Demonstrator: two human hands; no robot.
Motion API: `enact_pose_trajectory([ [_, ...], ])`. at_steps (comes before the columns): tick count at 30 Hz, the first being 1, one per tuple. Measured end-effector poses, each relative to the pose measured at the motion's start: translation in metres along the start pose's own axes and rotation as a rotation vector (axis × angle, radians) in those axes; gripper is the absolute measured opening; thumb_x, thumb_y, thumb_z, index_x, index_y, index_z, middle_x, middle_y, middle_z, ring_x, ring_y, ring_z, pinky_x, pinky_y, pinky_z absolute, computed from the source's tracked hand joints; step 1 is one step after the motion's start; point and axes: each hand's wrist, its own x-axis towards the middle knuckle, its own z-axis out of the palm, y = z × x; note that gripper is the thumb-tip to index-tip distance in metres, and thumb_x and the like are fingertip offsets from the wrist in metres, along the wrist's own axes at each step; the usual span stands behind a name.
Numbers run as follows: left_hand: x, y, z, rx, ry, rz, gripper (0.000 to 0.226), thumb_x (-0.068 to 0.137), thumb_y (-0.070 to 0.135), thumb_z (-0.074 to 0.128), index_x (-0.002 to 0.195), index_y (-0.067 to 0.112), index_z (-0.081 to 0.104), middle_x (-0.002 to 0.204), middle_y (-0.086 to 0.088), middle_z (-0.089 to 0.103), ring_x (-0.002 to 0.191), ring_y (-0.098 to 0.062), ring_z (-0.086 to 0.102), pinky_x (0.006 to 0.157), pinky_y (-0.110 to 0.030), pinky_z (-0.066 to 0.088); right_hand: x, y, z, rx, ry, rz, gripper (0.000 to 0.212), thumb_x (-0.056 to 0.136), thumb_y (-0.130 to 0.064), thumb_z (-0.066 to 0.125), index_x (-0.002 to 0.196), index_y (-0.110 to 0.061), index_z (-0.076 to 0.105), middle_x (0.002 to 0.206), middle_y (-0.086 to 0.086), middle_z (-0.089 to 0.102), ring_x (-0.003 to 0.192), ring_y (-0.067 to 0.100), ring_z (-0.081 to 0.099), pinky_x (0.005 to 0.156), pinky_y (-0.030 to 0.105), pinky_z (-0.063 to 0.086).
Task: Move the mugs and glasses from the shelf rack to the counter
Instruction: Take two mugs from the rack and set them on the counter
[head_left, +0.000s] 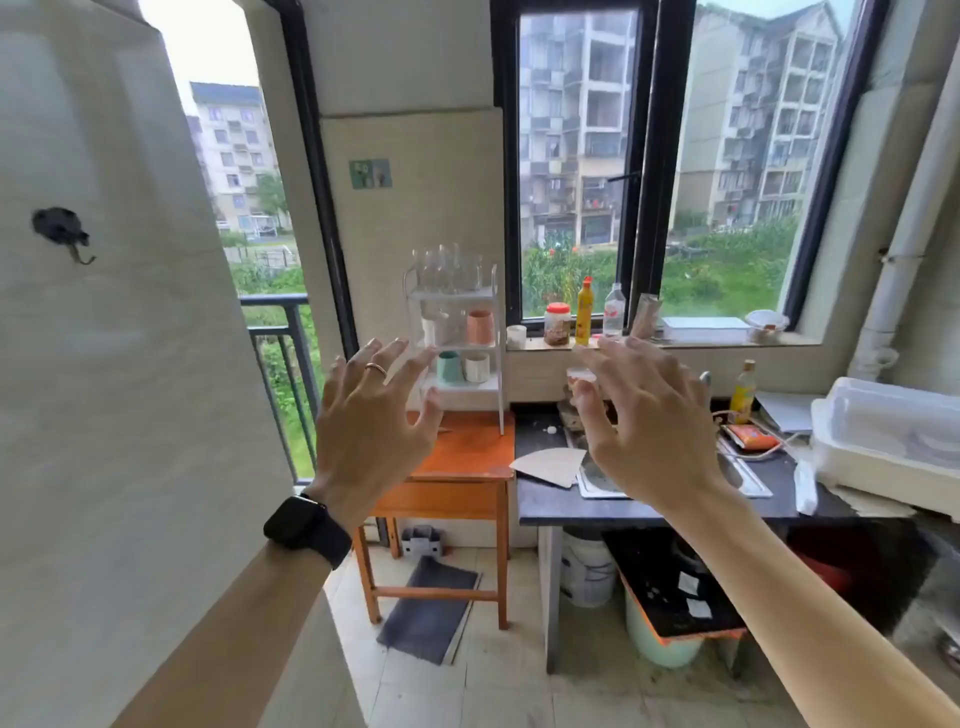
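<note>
Left hand (371, 431) and right hand (649, 421) raised, fingers spread, grips empty

My spread left hand (371, 434) hides the lower left corner of the white three-tier shelf rack (494, 332). Above its fingertips, the clear glasses (448, 270) blur together uncountably. Behind my right hand's (649, 431) fingers, the sink area is hidden.
</note>
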Motion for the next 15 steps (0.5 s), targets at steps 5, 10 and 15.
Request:
enact_pose_trajectory([
  [5,-0.052,0.005,0.044,-0.047,-0.094,-0.058,0.042,0.091,0.034,0.061,0.133,0.027,0.063,0.136,-0.003,0.064,0.132,-0.029,0.052,0.112,-0.056,0.038,-0.038,0.013,0.043,0.07,-0.067,0.019,0.04,0.096,-0.043,0.043,0.127,-0.028,0.065,0.132,-0.005,0.067,0.13,0.02,0.052,0.106,0.044,0.039],
  [10,-0.085,-0.012,0.094,-0.026,-0.27,-0.119,0.042,0.091,0.031,0.062,0.132,0.029,0.064,0.136,-0.001,0.064,0.13,-0.027,0.054,0.111,-0.052,0.038,-0.055,0.03,0.091,0.077,-0.17,0.046,0.04,0.097,-0.04,0.043,0.124,-0.026,0.068,0.127,-0.003,0.07,0.125,0.022,0.056,0.101,0.048,0.046],
  [15,-0.069,-0.044,0.146,-0.013,-0.358,-0.147,0.042,0.091,0.033,0.059,0.133,0.031,0.063,0.135,0.0,0.065,0.128,-0.025,0.055,0.11,-0.045,0.037,-0.041,0.035,0.148,0.048,-0.259,0.074,0.041,0.096,-0.04,0.041,0.126,-0.027,0.066,0.127,-0.002,0.069,0.124,0.023,0.055,0.096,0.044,0.044],
])
